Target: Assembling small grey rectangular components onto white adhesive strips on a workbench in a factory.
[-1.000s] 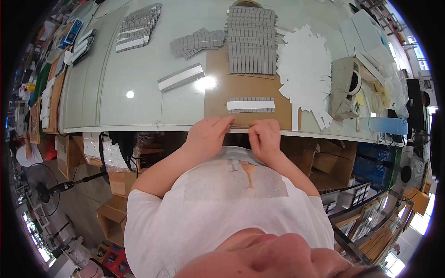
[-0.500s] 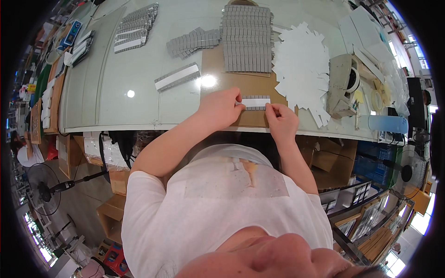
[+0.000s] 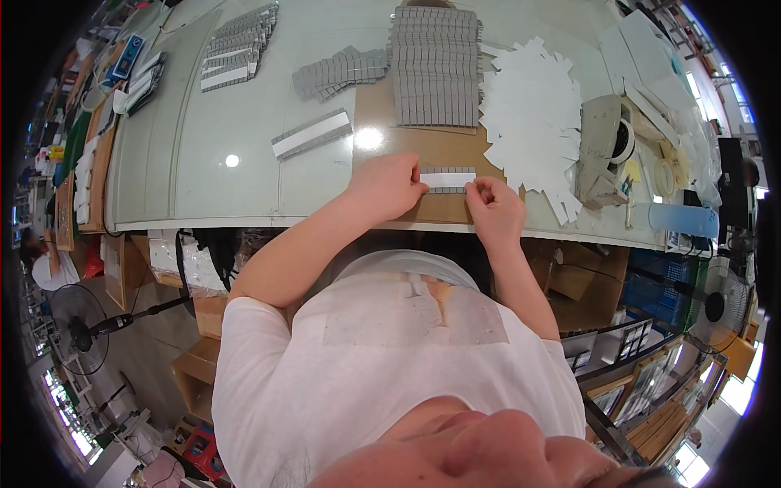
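A short grey segmented strip with a white band along its middle [image 3: 447,180] lies on the brown board [image 3: 439,213] near the table's front edge. My left hand [image 3: 386,187] pinches its left end, thumb and forefinger closed. At the right end, my right hand [image 3: 495,211] has its fingertips closed on the strip's corner by the white band. What the fingertips cover is hidden. To the left lies another grey strip with a white band [image 3: 311,135], touched by neither hand. Beyond the board's middle stands a large stack of plain grey strips [image 3: 434,69].
A loose pile of grey strips [image 3: 339,73] lies left of the stack; banded strips [image 3: 237,50] overlap farther left. White paper pieces [image 3: 533,122] spread to the right, beside a tape dispenser [image 3: 602,150] and a blue bottle-like object [image 3: 682,218]. A fan [image 3: 80,329] stands at lower left.
Both hands stay at the strip's ends with almost no movement. Slightly more of the white band shows beside my left fingertips.
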